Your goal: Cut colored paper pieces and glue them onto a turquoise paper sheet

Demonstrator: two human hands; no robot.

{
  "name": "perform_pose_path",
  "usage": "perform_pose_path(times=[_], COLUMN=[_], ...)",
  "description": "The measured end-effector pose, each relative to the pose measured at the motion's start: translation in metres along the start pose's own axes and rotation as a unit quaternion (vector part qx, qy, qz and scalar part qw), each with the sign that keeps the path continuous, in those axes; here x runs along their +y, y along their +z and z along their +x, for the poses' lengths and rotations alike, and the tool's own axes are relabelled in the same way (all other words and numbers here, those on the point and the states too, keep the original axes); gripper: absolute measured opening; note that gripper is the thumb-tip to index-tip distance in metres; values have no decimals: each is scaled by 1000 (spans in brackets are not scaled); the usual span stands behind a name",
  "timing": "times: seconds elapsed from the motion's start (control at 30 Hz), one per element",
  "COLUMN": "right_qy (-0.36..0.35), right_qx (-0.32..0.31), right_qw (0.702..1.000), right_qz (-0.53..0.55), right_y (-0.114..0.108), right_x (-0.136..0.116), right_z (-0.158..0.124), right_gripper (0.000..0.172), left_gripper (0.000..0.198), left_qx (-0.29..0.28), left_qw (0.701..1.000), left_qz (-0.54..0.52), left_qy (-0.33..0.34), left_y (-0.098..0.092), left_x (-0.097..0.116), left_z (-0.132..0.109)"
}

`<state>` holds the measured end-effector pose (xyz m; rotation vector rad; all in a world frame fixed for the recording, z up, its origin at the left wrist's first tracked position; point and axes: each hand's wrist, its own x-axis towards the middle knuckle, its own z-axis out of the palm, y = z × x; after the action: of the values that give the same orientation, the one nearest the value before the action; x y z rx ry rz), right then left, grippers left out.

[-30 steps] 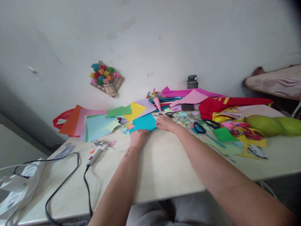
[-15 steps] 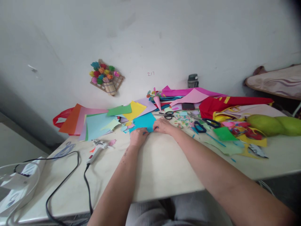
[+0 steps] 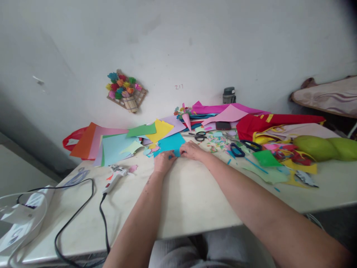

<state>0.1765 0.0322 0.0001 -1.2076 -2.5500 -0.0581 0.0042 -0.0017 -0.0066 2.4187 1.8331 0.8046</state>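
Observation:
A blue sheet of paper (image 3: 170, 143) lies on the table in front of me, both hands at its near edge. My left hand (image 3: 164, 161) is closed on the edge at the left, fingers curled over the paper. Close beside it, my right hand (image 3: 190, 150) pinches the same edge farther right. Fingertips partly hide the strip of paper between them. Black-handled scissors (image 3: 200, 136) lie just beyond my right hand. Small pastel paper scraps (image 3: 149, 151) rest by the sheet's left side.
A glue gun (image 3: 115, 180) with a black cord lies to the left, near a white power strip (image 3: 33, 208). Coloured sheets (image 3: 117, 149) spread along the back left. Larger scissors (image 3: 240, 148), cuttings (image 3: 219, 139) and a phone (image 3: 223, 126) are at the right.
My right hand has slid slightly left along the paper's near edge, closer to my left hand. The left hand stays almost where it was.

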Motion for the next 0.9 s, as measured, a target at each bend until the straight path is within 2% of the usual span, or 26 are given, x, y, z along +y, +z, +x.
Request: perform_pose_path(times=[0.4,0.6,0.9], right_qy=[51,75,107], right_qx=[-20,-21,-28], right_qw=[997,993,988], right_qz=[50,85,105], right_y=[-4,-2,0], right_x=[-5,-2,-2], right_z=[-4,-3,-2], right_gripper=[12,13,13], left_gripper=[7,5,8], left_qx=[-22,-25,-20], left_qw=[998,991,977], left_qz=[-59,-133,-207], left_qy=[-30,-13,-43], left_y=[-2,4,4], left_x=[-5,-14,-16], left_z=[2,5,4])
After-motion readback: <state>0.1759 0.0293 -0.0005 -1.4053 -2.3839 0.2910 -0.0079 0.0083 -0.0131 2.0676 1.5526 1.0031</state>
